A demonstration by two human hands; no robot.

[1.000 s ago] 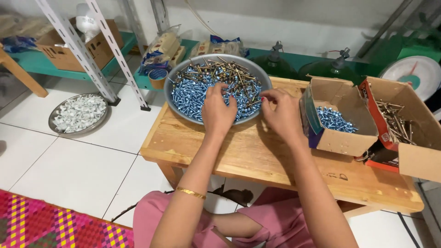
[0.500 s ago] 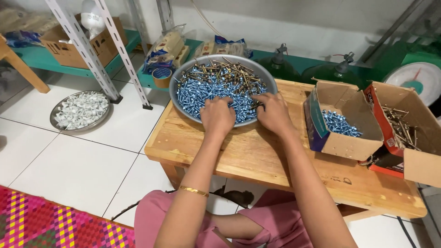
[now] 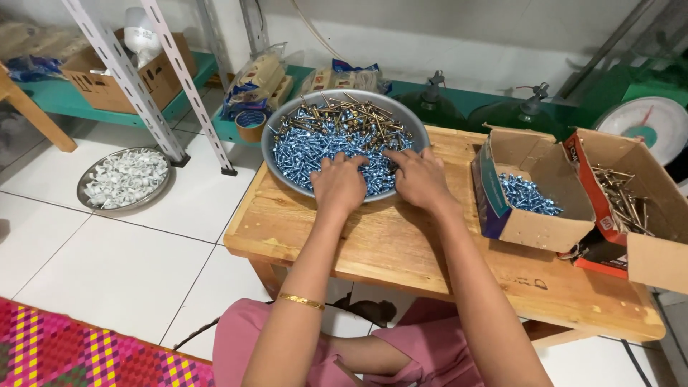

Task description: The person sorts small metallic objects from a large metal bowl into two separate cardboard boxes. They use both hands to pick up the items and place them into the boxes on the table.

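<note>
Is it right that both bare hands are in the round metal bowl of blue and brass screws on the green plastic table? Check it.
Not quite. The table is bare wood, not green plastic. The head view shows both the left hand and right hand in the round metal bowl of blue and brass screws.

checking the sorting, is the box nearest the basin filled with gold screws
No, the cardboard box beside the metal basin holds blue screws; gold ones lie in the farther box.

A small hardware workshop or storeroom: slotted steel shelving uprights (image 3: 122,79) at upper left, a dial weighing scale (image 3: 648,129) at upper right, cardboard boxes of screws (image 3: 534,193) on a low wooden table (image 3: 401,251).
</note>
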